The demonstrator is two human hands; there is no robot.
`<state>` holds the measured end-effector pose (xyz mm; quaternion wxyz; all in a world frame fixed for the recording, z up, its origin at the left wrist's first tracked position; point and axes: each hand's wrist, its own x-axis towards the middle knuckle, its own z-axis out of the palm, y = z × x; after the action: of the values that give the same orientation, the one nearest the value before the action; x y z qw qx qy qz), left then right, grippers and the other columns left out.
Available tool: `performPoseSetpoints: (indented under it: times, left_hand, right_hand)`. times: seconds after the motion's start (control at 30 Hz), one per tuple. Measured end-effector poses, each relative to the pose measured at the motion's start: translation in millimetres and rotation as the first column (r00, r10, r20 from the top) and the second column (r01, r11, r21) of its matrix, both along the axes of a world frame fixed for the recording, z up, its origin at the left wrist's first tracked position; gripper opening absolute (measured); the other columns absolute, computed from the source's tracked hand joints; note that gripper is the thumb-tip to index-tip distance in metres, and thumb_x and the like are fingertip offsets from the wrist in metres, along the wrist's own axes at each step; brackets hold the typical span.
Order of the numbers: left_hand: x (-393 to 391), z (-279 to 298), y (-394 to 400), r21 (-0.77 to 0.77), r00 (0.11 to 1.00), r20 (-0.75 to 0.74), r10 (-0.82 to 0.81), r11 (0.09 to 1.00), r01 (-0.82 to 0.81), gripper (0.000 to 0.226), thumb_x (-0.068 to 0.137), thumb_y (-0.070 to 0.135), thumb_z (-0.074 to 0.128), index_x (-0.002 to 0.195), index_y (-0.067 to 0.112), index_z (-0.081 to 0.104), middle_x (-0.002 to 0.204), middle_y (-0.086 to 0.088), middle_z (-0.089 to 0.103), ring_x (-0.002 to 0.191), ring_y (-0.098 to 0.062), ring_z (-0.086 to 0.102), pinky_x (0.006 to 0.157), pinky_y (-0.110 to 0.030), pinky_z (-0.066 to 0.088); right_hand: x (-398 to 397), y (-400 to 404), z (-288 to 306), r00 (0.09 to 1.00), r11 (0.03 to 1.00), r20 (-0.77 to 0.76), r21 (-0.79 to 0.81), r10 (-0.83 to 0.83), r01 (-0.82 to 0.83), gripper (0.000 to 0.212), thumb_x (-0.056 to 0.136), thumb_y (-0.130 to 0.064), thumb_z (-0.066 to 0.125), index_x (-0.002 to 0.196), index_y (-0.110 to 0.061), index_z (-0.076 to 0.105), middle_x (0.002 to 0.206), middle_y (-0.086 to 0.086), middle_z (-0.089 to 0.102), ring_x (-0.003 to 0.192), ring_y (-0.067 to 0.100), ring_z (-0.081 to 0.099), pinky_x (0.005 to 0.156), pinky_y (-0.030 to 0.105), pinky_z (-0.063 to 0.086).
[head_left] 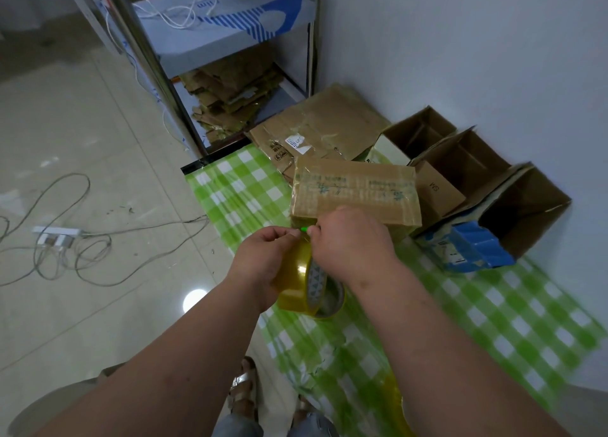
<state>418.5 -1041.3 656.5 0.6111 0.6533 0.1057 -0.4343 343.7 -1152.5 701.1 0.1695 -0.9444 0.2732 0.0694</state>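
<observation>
Left hand point(260, 259) grips tape roll point(297, 280) from its left side, right hand point(352, 242) pinches at its top edge, both just short of sealed box point(355, 193) near edge, above green checked sheet point(237, 199); open boxes point(467, 163) crowd the wall on the right, tile floor point(108, 134) open on the left.

We record left hand point(260, 259) and right hand point(352, 242) bare, forearms point(171, 354) unsleeved; open sandals point(245, 387) with shiny silver straps; pale blue denim point(237, 427) on the legs.
</observation>
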Motion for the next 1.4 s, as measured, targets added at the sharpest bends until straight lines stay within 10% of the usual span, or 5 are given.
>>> performPoseSetpoints:
  times: [0.5, 0.73, 1.17, 1.3, 1.4]
  left_hand:
    - [17.4, -2.4, -6.5, 0.410, 0.853, 0.393, -0.342, 0.896, 0.170, 0.014, 0.086, 0.026, 0.070, 0.073, 0.022, 0.068, 0.074, -0.005, 0.069, 0.065, -0.019, 0.061, 0.055, -0.031, 0.051]
    - [18.6, -5.3, 2.5, 0.423, 0.880, 0.354, -0.317, 0.893, 0.152, 0.014, 0.086, 0.027, 0.072, 0.075, 0.020, 0.069, 0.077, -0.002, 0.066, 0.071, -0.021, 0.062, 0.054, -0.028, 0.050]
    - [21.7, -4.8, 8.9, 0.505, 0.821, 0.423, -0.383, 0.852, 0.137, 0.032, 0.079, 0.047, 0.076, 0.075, 0.017, 0.066, 0.074, -0.002, 0.066, 0.066, -0.019, 0.059, 0.060, -0.035, 0.050]
    - [28.5, -2.0, 6.0, 0.628, 0.651, 0.507, -0.565, 0.759, 0.171, 0.038, 0.078, 0.060, 0.071, 0.072, 0.024, 0.062, 0.068, 0.006, 0.062, 0.062, -0.009, 0.057, 0.052, -0.026, 0.042]
    - [34.2, 0.2, 2.6, 0.726, 0.470, 0.523, -0.711, 0.660, 0.192, 0.043, 0.081, 0.066, 0.063, 0.071, 0.025, 0.058, 0.068, 0.007, 0.059, 0.062, -0.008, 0.055, 0.050, -0.025, 0.036]
  right_hand:
    - [-8.9, -2.5, -6.6, 1.000, 0.999, -0.007, -0.050, -0.021, 0.021, 0.023, 0.097, -0.035, 0.048, 0.078, -0.023, 0.051, 0.068, -0.004, 0.035, 0.067, 0.023, 0.044, 0.056, 0.031, 0.030]
    - [-27.2, -30.4, -16.2, 0.987, 0.990, -0.089, -0.052, -0.135, 0.131, 0.031, 0.097, -0.040, 0.044, 0.072, -0.023, 0.045, 0.069, -0.006, 0.043, 0.069, 0.020, 0.049, 0.055, 0.031, 0.035]
    - [-62.7, -18.5, -94.2, 0.865, 0.966, -0.472, 0.092, -0.171, 0.241, 0.047, 0.095, -0.024, 0.037, 0.141, -0.025, 0.043, 0.140, 0.008, 0.044, 0.127, 0.030, 0.042, 0.102, 0.045, 0.031]
    - [-59.0, -10.4, -80.1, 0.984, 0.984, -0.022, -0.012, -0.176, 0.176, 0.028, 0.089, -0.024, 0.048, 0.110, -0.022, 0.066, 0.109, 0.002, 0.058, 0.107, 0.027, 0.053, 0.087, 0.039, 0.034]
    - [-41.9, -3.4, -53.1, 0.888, 0.971, 0.457, -0.189, -0.049, 0.150, 0.013, 0.082, -0.026, 0.057, 0.088, -0.019, 0.064, 0.086, -0.001, 0.051, 0.085, 0.022, 0.048, 0.072, 0.033, 0.027]
